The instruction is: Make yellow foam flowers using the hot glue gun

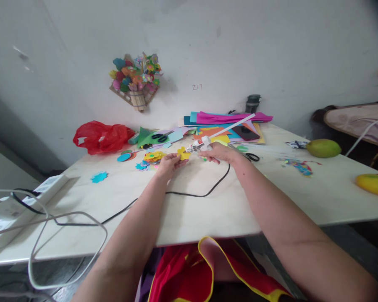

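Between the fingers of my left hand (170,164) is a yellow foam flower (184,153). My right hand (219,152) grips a white hot glue gun (204,143), with a long white glue stick (233,126) sticking out of its back end. The gun's nozzle points left and is close to the yellow flower; whether they touch I cannot tell. Just left of my left hand lie several yellow flower cutouts (154,156) and small blue ones (141,166). A black cord (189,194) runs from near my right hand across the table.
Scissors (159,137) lie on green sheets, beside a red plastic bag (102,136). Coloured sheets (233,118) and a phone (245,133) are at the back. Mangoes (324,148) sit at right, a power strip (28,209) at left. A flower basket (137,84) hangs on the wall.
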### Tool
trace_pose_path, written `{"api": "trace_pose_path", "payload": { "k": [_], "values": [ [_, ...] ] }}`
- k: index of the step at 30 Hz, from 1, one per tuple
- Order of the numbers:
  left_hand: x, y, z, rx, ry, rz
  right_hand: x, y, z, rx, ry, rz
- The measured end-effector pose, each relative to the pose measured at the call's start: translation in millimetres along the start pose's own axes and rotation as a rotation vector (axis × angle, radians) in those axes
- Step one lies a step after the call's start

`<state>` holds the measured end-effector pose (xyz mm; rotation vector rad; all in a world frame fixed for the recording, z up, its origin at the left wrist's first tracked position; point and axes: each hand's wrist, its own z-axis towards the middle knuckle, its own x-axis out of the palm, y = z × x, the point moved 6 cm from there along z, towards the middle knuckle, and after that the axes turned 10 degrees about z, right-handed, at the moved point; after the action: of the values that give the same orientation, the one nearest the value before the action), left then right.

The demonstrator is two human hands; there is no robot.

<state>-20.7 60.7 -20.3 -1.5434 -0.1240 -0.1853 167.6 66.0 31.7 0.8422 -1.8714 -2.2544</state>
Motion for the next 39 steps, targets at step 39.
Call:
{"api": "trace_pose_path", "payload": {
  "k": [39],
  "values": [
    [-3.3,-0.4,2.0,0.028,0.029,0.005,1.0,1.5,-0.1,0.001,0.017,-0.025]
  ]
}}
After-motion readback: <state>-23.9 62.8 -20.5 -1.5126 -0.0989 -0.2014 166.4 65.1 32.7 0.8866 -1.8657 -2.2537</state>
